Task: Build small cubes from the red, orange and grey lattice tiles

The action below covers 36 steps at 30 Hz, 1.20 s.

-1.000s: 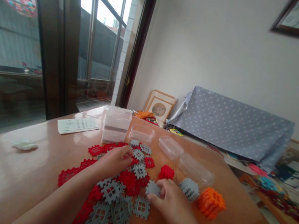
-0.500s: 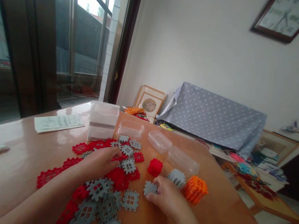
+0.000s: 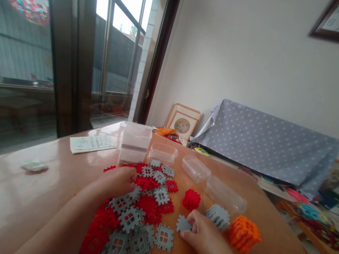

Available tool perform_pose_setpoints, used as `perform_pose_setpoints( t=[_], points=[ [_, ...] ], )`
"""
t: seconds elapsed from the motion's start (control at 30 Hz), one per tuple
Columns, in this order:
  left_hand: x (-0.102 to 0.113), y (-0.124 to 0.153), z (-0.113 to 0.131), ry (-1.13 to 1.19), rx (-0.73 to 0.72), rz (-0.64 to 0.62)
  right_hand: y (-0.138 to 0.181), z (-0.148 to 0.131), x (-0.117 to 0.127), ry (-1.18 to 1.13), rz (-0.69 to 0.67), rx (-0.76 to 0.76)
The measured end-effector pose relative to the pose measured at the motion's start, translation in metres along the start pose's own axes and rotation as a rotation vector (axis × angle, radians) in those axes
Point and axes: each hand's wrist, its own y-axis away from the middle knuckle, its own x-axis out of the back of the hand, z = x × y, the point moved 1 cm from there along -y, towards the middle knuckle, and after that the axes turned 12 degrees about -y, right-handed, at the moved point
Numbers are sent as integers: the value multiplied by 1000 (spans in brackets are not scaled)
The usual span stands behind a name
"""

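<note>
A heap of flat red and grey interlocking tiles (image 3: 137, 217) lies on the brown table (image 3: 49, 176). My left hand (image 3: 115, 184) rests on the heap's far left side, fingers curled over the tiles. My right hand (image 3: 202, 238) pinches a single grey tile (image 3: 183, 224) at the heap's right edge. Just beyond it stand three built cubes: a red cube (image 3: 191, 199), a grey cube (image 3: 218, 216) and an orange cube (image 3: 244, 233).
Clear plastic tubs stand behind the heap: a stacked pair (image 3: 135, 143), one low tub (image 3: 162, 153), another (image 3: 195, 169) and a fourth (image 3: 225, 195). A paper note (image 3: 91, 144) and a crumpled wad (image 3: 34, 165) lie at the left. The table's right edge drops off by the orange cube.
The camera swung left and back. My left hand dragged red tiles in toward the heap. My right hand kept its grey tile.
</note>
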Motion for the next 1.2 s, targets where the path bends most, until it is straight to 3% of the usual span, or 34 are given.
perform_pose_setpoints(
  t=[0.23,0.37,0.47,0.57,0.7,0.93,1.2],
  points=[
    [-19,-4,0,-25,-116,-8,1,-5,2,29,9,34],
    [-12,-2,5,-80,-66,-36,-1,-3,1,41,11,35],
    [0,0,5,-69,0,21,-2,-1,1,43,10,45],
    [11,-1,5,7,78,109,-2,0,1,41,11,50],
    [14,-3,12,327,28,155,-1,-2,2,35,16,52],
    [-6,2,47,1084,7,-127,-2,-25,5,-61,160,152],
    [-23,13,82,1232,21,-308,3,-57,-15,-130,310,301]
  ],
)
